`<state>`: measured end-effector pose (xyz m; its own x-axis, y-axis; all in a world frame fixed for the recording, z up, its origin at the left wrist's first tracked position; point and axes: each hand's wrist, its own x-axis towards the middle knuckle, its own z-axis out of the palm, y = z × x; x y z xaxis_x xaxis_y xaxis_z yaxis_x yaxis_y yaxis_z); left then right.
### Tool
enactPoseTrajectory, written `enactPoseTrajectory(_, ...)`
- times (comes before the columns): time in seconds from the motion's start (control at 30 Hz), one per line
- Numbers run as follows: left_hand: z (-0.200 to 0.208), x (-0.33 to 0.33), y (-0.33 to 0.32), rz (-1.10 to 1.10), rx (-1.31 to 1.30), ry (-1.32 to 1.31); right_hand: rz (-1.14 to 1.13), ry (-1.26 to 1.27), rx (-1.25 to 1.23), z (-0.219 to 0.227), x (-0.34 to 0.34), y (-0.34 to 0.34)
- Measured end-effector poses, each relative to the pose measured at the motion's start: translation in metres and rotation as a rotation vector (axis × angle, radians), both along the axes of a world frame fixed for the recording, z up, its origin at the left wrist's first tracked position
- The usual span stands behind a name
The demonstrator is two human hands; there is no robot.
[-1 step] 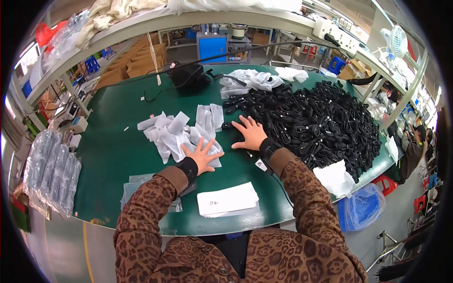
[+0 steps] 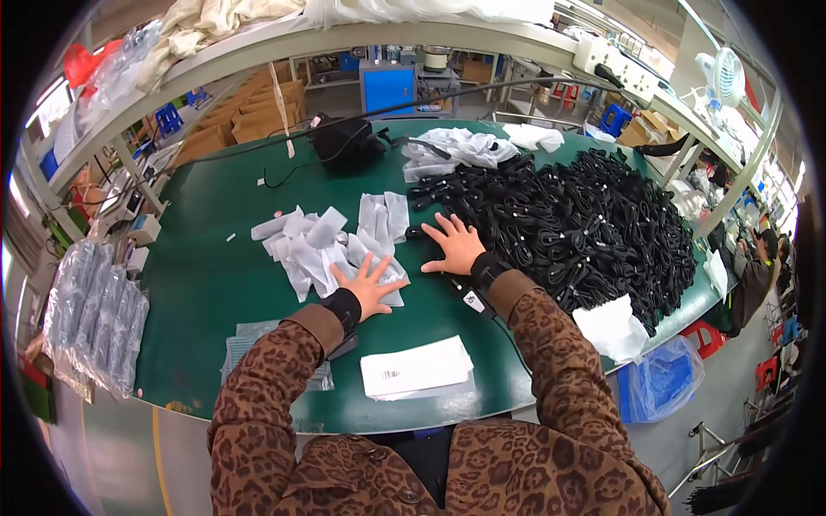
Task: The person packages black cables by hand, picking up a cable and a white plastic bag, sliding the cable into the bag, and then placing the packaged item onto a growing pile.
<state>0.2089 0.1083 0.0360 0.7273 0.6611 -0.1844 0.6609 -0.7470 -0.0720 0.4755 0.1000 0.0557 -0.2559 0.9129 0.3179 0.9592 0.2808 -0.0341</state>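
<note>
My left hand [image 2: 366, 288] lies with fingers spread at the near edge of a loose pile of translucent white sleeves [image 2: 310, 249]. To its right, my right hand [image 2: 459, 247] is stretched out, fingers apart, beside a large heap of bundled black cables [image 2: 585, 224]. Neither hand grips anything. A small dark piece [image 2: 415, 232] shows by the right fingertips. Near my right wrist lies a black item with a white label [image 2: 474, 300] and a cord. In front of me rests a stack of white paper slips [image 2: 416, 367]. A dark object [image 2: 344, 347] is partly hidden under my left forearm.
Plastic-wrapped packs [image 2: 95, 314] stand at the left edge of the green table [image 2: 198, 258]. A black pouch-like object [image 2: 344, 142] and more white sleeves [image 2: 460, 148] lie at the back. A shelf frame [image 2: 413, 34] spans overhead. A blue bin [image 2: 658, 383] stands at the lower right.
</note>
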Motion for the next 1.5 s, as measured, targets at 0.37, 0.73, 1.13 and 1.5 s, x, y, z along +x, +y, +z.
enactPoseTrajectory(0.37, -0.003, -0.035, 0.078, 0.083, 0.036, 0.063, 0.041, -0.138, -0.183, -0.028, 0.012, -0.02)
enactPoseTrajectory(0.73, 0.057, -0.148, -0.045, 0.149, -0.044, -0.441, 0.15, -0.183, 0.039, 0.014, 0.026, -0.118)
enactPoseTrajectory(1.13, -0.026, -0.212, -0.149, 0.245, 0.218, -0.393, -0.1, -0.052, 0.144, -0.04, 0.02, -0.161)
enactPoseTrajectory(1.5, 0.059, -0.089, -0.181, 0.172, 0.131, -0.867, -0.227, 0.776, -0.103, -0.023, -0.002, -0.211)
